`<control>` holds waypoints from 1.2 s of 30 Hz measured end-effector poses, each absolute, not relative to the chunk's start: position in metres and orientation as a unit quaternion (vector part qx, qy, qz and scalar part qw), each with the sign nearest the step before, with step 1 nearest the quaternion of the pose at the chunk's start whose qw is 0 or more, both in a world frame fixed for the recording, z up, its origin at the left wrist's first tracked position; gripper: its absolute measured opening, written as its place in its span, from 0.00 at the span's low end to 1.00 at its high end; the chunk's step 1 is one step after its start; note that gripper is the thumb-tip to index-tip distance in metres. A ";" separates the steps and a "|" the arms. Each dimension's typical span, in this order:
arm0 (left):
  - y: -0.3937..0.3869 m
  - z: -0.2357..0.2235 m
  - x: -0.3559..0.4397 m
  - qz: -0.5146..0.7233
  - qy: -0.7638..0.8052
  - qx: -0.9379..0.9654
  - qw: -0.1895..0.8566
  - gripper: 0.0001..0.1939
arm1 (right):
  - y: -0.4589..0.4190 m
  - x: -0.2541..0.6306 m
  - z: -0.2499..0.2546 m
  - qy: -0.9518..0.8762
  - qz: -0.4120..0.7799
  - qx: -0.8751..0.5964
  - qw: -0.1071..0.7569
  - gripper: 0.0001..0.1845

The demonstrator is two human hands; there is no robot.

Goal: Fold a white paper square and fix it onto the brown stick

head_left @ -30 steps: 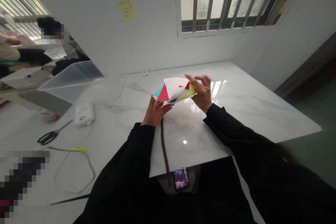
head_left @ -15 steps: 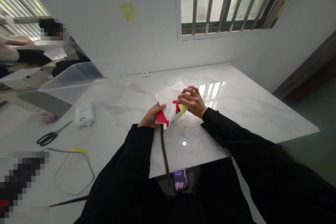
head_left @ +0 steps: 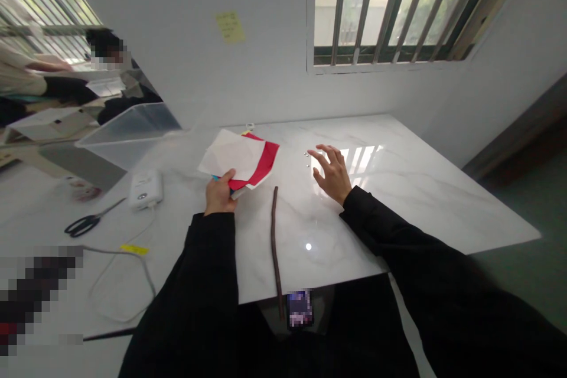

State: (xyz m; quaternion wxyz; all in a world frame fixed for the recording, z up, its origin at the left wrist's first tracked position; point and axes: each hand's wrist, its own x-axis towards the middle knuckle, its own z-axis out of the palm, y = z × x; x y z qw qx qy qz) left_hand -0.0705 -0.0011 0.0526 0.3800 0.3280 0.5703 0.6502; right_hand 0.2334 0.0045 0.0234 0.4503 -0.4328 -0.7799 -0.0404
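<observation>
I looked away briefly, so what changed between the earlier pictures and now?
The left hand has carried the folded papers to the left. The right hand has let go of them and is open, near small shiny bits that did not show before. The brown stick and scissors stayed put.

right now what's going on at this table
The person's left hand holds some folded sheets of paper, white and red on top, above the table. The right hand holds nothing, its fingers spread near a few tiny shiny bits. Between the arms lies a thin brown stick, its near end past the table's edge.
</observation>
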 end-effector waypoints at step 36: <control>-0.004 0.033 -0.128 0.193 0.753 0.628 0.021 0.25 | 0.033 0.232 -0.012 -0.771 0.221 -0.452 0.390 0.10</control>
